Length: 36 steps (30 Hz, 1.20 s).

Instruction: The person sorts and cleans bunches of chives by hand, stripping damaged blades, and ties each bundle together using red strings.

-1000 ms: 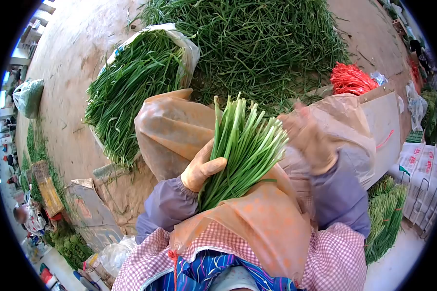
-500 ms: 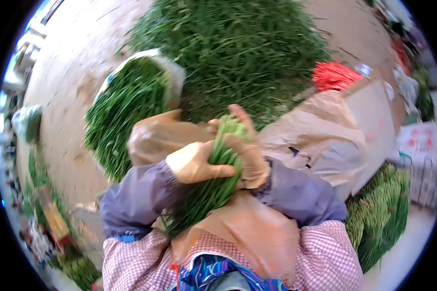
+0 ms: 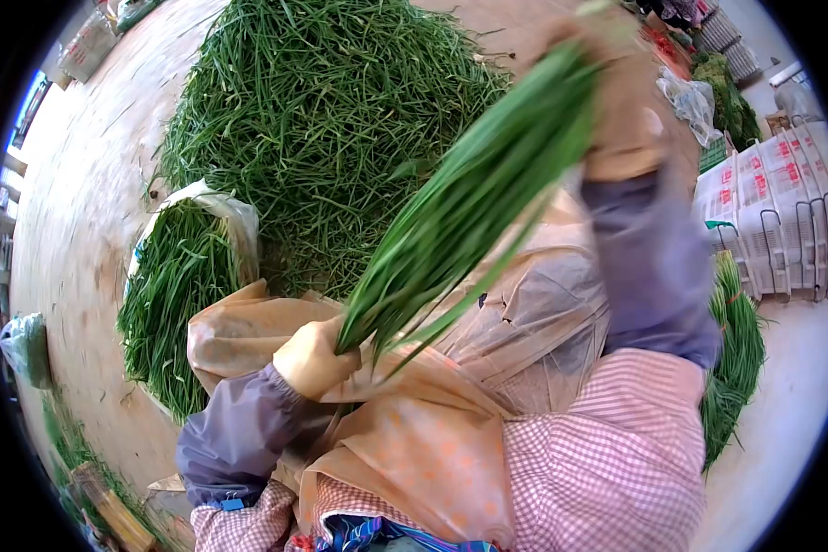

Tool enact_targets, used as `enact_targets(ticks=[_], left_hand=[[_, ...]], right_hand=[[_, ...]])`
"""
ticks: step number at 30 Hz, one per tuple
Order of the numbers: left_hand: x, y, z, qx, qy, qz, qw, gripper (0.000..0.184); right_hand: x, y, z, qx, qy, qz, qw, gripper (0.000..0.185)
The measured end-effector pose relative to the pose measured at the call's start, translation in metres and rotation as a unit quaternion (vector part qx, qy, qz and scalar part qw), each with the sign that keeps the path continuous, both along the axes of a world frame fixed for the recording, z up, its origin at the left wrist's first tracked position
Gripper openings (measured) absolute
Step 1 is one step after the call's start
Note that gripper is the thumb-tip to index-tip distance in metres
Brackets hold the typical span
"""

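Note:
A long bunch of green chives [image 3: 474,202] stretches diagonally across the view, from lower left to upper right. My right hand [image 3: 612,97], raised and smeared by motion, grips its stem end. At the lower end my left hand [image 3: 317,357] is closed around the leaf tips, above my lap. Both hands appear gloved. Beyond them lies a large loose heap of chives [image 3: 313,120] on the floor. Left of my knee stands a white bag [image 3: 244,221] packed with more chives.
A tan apron [image 3: 414,460] covers my lap, with crumpled sheeting [image 3: 534,313] to its right. Bundled chives [image 3: 736,368] lie on my right side, near stacked white crates [image 3: 768,202]. A wrapped bundle [image 3: 26,350] stands at the far left.
My right hand has swung up and right with the bunch's stem end. My left hand has slid down to the leaf tips. The view has turned rightward.

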State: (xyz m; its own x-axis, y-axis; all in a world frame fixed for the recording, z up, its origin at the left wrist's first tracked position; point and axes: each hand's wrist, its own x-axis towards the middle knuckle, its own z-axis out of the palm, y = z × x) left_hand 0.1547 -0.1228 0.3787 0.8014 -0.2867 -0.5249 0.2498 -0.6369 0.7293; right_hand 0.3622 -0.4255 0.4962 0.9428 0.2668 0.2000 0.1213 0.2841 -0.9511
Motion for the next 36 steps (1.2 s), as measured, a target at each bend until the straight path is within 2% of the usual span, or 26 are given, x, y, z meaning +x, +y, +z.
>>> enact_targets(ticks=[2,4,6,8,9,10,11,12,13,15,16,17,18,19,21,22,24,27,29,31,33,35,36], left_hand=[[-0.003,0.002,-0.014,0.016,-0.016,-0.071,0.997,0.038],[-0.007,0.005,-0.026,0.008,-0.046,-0.139,0.989,0.041],[-0.006,0.003,-0.025,-0.027,-0.026,-0.127,0.991,0.043],[-0.01,0.01,-0.04,-0.069,-0.021,-0.087,0.994,0.045],[-0.007,0.008,-0.033,-0.032,-0.011,-0.096,0.995,0.046],[-0.009,0.007,-0.029,-0.051,-0.048,-0.066,0.995,0.046],[-0.008,0.007,-0.018,-0.05,-0.059,-0.052,0.996,0.046],[-0.014,0.011,-0.021,-0.089,-0.102,-0.026,0.99,0.045],[-0.016,0.015,-0.014,-0.131,-0.106,0.011,0.986,0.045],[-0.027,0.036,0.002,-0.185,-0.147,0.092,0.967,0.044],[-0.037,0.048,0.002,-0.223,-0.168,0.177,0.944,0.042],[-0.05,0.062,0.002,-0.263,-0.191,0.253,0.911,0.04],[-0.064,0.075,0.002,-0.244,-0.217,0.348,0.879,0.037],[-0.076,0.089,-0.003,-0.245,-0.246,0.431,0.833,0.034],[-0.106,0.12,-0.009,-0.27,-0.24,0.549,0.754,0.032],[-0.118,0.132,-0.018,-0.247,-0.229,0.588,0.735,0.03],[-0.141,0.161,-0.053,-0.219,-0.198,0.657,0.694,0.028],[-0.162,0.197,-0.101,-0.207,-0.19,0.72,0.635,0.025],[-0.171,0.226,-0.117,-0.181,-0.228,0.747,0.597,0.022],[-0.18,0.265,-0.124,-0.132,-0.283,0.753,0.58,0.021],[-0.185,0.309,-0.119,-0.033,-0.313,0.746,0.587,0.021],[-0.184,0.349,-0.109,0.087,-0.309,0.728,0.606,0.022],[-0.183,0.37,-0.108,0.188,-0.318,0.693,0.619,0.022]], right_hand=[[0.043,-0.111,0.062,-0.018,-0.041,0.074,0.996,0.028],[0.022,-0.133,0.11,-0.123,-0.129,-0.007,0.984,0.033],[0.012,-0.134,0.151,-0.237,-0.188,-0.094,0.949,0.059],[0.01,-0.127,0.15,-0.343,-0.158,-0.11,0.919,0.062],[0.008,-0.124,0.15,-0.396,-0.144,-0.113,0.9,0.064],[0.025,-0.136,0.14,-0.41,-0.065,0.008,0.91,0.062],[0.05,-0.172,0.117,-0.473,0.015,0.058,0.879,0.064],[0.039,-0.157,0.089,-0.484,0.084,0.09,0.867,0.064],[0.065,-0.208,0.038,-0.446,0.155,0.166,0.866,0.064],[0.038,-0.253,-0.084,-0.444,0.204,0.089,0.868,0.059],[0.025,-0.273,-0.145,-0.439,0.228,0.049,0.868,0.057],[0.014,-0.264,-0.176,-0.371,0.228,-0.014,0.9,0.054],[0.025,-0.291,-0.22,-0.362,0.157,-0.043,0.918,0.05],[0.031,-0.287,-0.217,-0.388,0.207,-0.073,0.895,0.048],[0.055,-0.296,-0.233,-0.523,0.035,-0.095,0.847,0.052],[0.067,-0.291,-0.23,-0.602,-0.038,-0.069,0.794,0.053],[0.064,-0.21,-0.174,-0.736,-0.187,-0.017,0.65,0.056],[0.082,-0.04,-0.15,-0.565,-0.143,0.049,0.811,0.059],[0.078,0.084,-0.147,-0.542,-0.139,0.145,0.816,0.056],[0.036,0.223,-0.13,-0.536,-0.246,0.247,0.769,0.049],[0.007,0.334,-0.134,-0.489,-0.34,0.33,0.732,0.042],[-0.031,0.435,-0.145,-0.393,-0.372,0.403,0.738,0.04],[-0.048,0.48,-0.154,-0.355,-0.386,0.422,0.739,0.039]])
